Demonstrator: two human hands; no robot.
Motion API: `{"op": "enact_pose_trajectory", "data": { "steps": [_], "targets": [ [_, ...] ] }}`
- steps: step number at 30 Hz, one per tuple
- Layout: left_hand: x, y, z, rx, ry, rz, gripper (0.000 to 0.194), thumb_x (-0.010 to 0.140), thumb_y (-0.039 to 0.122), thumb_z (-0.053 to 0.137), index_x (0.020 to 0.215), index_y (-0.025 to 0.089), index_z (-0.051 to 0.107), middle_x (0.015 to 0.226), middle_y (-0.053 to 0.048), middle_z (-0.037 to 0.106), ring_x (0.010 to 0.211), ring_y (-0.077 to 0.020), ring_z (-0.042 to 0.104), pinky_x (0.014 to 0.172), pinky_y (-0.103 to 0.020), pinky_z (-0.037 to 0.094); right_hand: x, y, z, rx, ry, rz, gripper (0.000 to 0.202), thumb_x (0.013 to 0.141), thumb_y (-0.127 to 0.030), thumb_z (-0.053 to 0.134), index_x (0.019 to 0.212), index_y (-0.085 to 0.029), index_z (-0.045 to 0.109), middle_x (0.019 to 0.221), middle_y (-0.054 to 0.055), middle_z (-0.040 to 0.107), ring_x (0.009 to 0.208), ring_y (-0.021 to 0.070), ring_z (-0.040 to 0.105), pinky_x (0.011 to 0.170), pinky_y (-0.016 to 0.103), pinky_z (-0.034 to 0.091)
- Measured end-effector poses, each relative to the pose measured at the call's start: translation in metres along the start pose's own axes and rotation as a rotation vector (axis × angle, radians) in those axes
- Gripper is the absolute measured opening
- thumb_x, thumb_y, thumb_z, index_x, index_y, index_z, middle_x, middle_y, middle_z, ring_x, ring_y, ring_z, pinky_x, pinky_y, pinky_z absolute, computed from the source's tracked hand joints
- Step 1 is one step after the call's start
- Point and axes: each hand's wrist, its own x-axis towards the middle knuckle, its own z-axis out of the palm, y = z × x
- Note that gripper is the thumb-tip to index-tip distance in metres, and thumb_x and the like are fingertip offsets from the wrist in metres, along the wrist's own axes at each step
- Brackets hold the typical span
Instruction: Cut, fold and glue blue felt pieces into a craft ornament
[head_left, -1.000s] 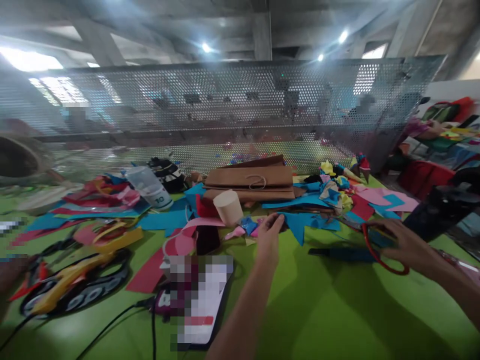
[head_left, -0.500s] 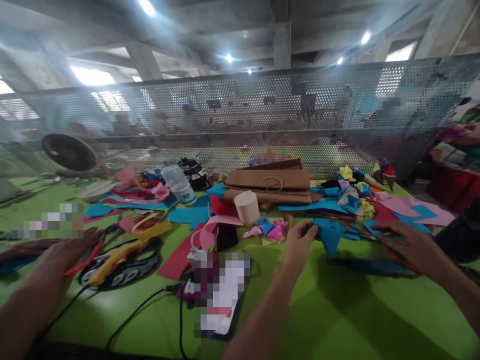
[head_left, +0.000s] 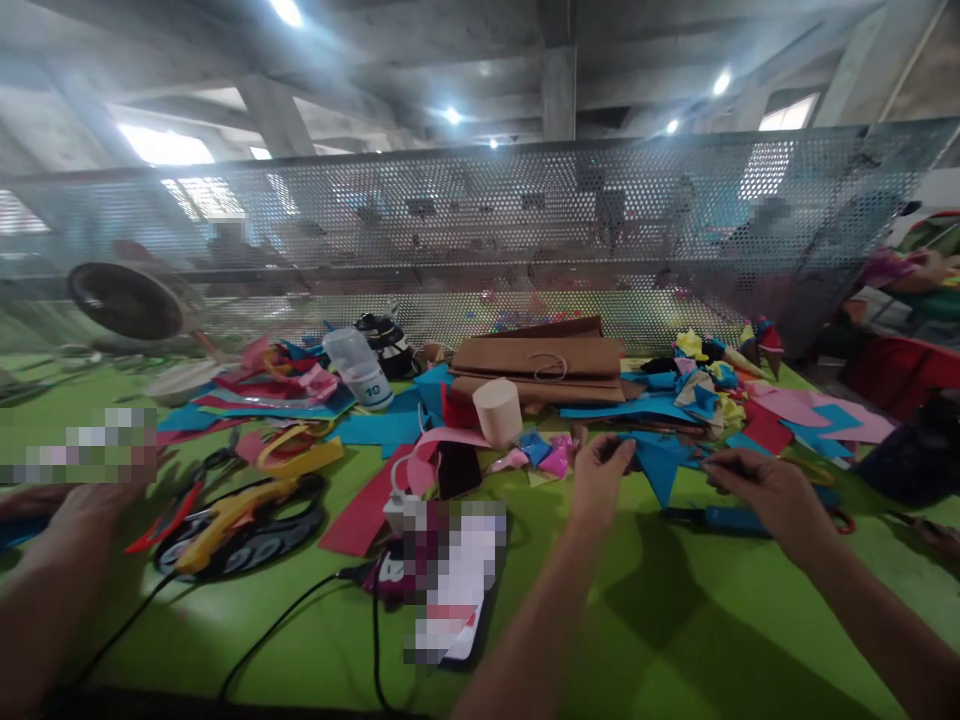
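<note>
My left hand (head_left: 598, 478) pinches the left corner of a blue paper triangle (head_left: 661, 467) just above the green table (head_left: 675, 620). At the triangle's right edge, the pinched fingertips of my right hand (head_left: 765, 492) meet the paper. Red-handled scissors (head_left: 844, 521) lie on the table behind my right hand, mostly hidden by it. A dark blue tool (head_left: 720, 518) lies flat under my right hand.
Coloured paper scraps (head_left: 705, 395), brown paper bags (head_left: 547, 362), a cream cylinder (head_left: 497, 410) and a plastic cup (head_left: 360, 368) crowd the far side. A phone (head_left: 450, 585) with cables lies near me. Another person's hand (head_left: 75, 505) rests at left. A perforated metal screen (head_left: 480, 240) stands behind.
My right hand let go of the red-handled scissors and moved left to the blue triangle. The view shifted left, and another person's hand came into sight.
</note>
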Motion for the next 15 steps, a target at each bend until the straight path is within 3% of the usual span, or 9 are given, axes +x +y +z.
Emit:
{"op": "enact_pose_trajectory", "data": {
  "steps": [4,7,10,12,15],
  "targets": [
    [-0.005,-0.002,0.005,0.003,-0.048,0.001,0.042,0.062,0.052,0.086,0.071,0.017,0.065,0.062,0.002,0.059,0.058,-0.0107,0.053,0.062,-0.026,0.048,-0.012,-0.011,0.006,0.056,-0.066,0.022,0.042,0.081,-0.061,0.071,0.094,-0.021,0.073,0.085,0.005,0.072,0.080,0.0211,0.065,0.070,0.032,0.053],
    [-0.008,-0.005,0.007,0.005,-0.105,-0.003,0.041,0.062,0.051,0.086,0.069,0.016,0.064,0.061,0.002,0.059,0.056,-0.0104,0.053,0.060,-0.025,0.047,-0.012,-0.016,0.016,-0.004,-0.039,-0.033,0.039,0.080,-0.059,0.073,0.083,-0.021,0.069,0.075,0.001,0.066,0.071,0.0177,0.059,0.064,0.029,0.047],
    [-0.004,-0.004,0.002,0.031,-0.045,0.012,0.043,0.062,0.052,0.086,0.070,0.016,0.063,0.061,0.002,0.059,0.056,-0.0104,0.055,0.057,-0.024,0.044,-0.009,-0.011,0.014,-0.049,0.019,-0.068,0.039,0.080,-0.058,0.073,0.075,-0.020,0.066,0.068,-0.001,0.062,0.065,0.0155,0.054,0.061,0.028,0.043],
    [0.002,-0.002,-0.005,0.030,0.036,0.028,0.045,0.061,0.053,0.086,0.072,0.016,0.062,0.062,0.002,0.060,0.056,-0.0105,0.056,0.057,-0.023,0.043,-0.012,-0.004,0.007,-0.088,-0.065,-0.054,0.037,0.084,-0.057,0.069,0.078,-0.020,0.068,0.068,-0.001,0.064,0.064,0.0158,0.056,0.060,0.027,0.043],
    [0.008,0.000,-0.013,0.031,0.086,0.038,0.045,0.062,0.053,0.085,0.076,0.016,0.063,0.067,0.002,0.063,0.058,-0.0103,0.058,0.059,-0.023,0.044,-0.025,0.005,-0.001,-0.268,-0.312,-0.095,0.030,0.085,-0.050,0.067,0.078,-0.021,0.073,0.068,0.000,0.070,0.062,0.0183,0.063,0.060,0.029,0.048]
  ]
}}
